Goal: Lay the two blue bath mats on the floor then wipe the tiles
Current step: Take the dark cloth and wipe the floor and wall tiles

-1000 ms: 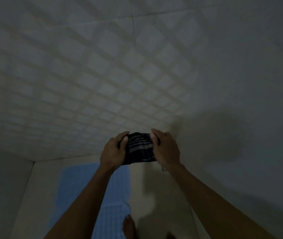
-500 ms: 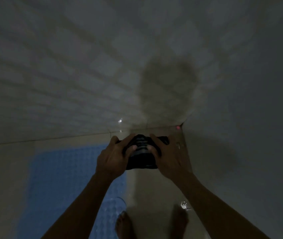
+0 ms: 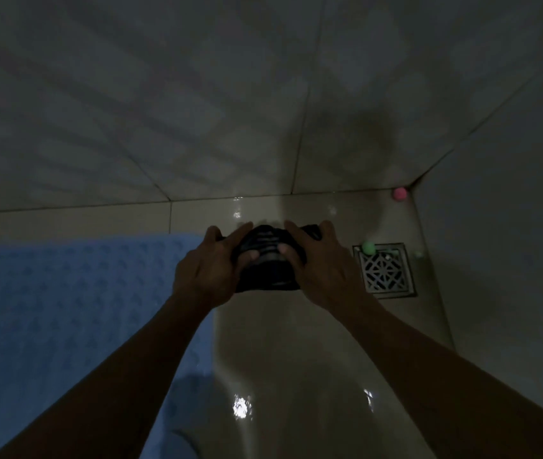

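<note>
- You're holding a dark striped cloth (image 3: 265, 260) out in front of you with both hands, arms stretched forward over the floor.
- Your left hand (image 3: 208, 270) is clamping the cloth's left side, thumb pressing on top of the bunched fabric and fingers curling over the far edge.
- Your right hand (image 3: 324, 263) is doing the same on the right side, thumb on top near the middle, fingers wrapping the far edge. So both hands are closed tight on the cloth, nothing loose.
- The cloth is bunched up between your hands, and I can't tell whether it's touching the floor or hanging just above it.
- One blue bath mat (image 3: 64, 309) is lying flat on the floor to your left, bumpy texture facing up, and your left forearm is crossing over its right edge. Only that one mat is showing here.
- The beige floor tiles (image 3: 283, 352) to the right of the mat are looking glossy, throwing back a few bright glints.
- A square metal drain grate (image 3: 384, 271) is sitting in the floor just right of your right hand, near the corner.
- A small green ball (image 3: 368, 247) is resting at the grate's far left corner, and a pink ball (image 3: 400, 193) is sitting right in the corner where the walls meet the floor.
- It's pretty dim in there, so finer detail is getting lost.
</note>
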Demonstrator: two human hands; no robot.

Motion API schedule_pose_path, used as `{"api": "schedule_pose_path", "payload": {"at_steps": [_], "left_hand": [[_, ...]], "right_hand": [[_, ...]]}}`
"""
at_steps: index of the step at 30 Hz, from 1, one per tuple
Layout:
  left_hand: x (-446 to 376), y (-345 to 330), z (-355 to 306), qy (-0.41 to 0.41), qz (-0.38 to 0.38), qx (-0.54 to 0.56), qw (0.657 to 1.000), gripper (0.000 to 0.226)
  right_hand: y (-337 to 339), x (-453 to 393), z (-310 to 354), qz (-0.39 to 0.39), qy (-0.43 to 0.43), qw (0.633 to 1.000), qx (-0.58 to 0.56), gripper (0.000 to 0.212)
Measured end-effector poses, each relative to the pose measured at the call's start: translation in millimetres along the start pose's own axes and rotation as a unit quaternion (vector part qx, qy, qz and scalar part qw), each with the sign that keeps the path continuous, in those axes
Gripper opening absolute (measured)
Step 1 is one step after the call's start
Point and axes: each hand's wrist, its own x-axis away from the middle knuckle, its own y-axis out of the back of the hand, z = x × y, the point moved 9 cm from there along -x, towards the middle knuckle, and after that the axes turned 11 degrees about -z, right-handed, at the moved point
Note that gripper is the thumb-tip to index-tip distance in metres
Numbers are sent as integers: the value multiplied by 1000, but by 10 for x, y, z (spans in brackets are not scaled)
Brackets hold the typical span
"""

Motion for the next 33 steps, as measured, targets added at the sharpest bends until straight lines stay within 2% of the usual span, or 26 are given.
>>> {"api": "schedule_pose_path", "payload": {"at_steps": [5,14,24,29,33], "left_hand": [[-468,-516,202,-8,-34,-8,999,62],[-1087,-825,381,-11,-85,-55,995,60],[-1164,-1140,447,-24,-114,-97,988,57],[-1016,-1235,442,-40,-174,-100,979,47],[-1006,-1280,459,-34,-200,-129,971,53]], "right_hand": [[-456,-466,-245,-26,14,1000,-5,53],[-803,-1118,-376,-84,33,996,25,50],[-1128,-1237,-498,-108,30,990,81,50],[-1194,-1183,-545,-175,57,976,115,52],[-1231,-1186,-563,-177,59,974,130,54]]}}
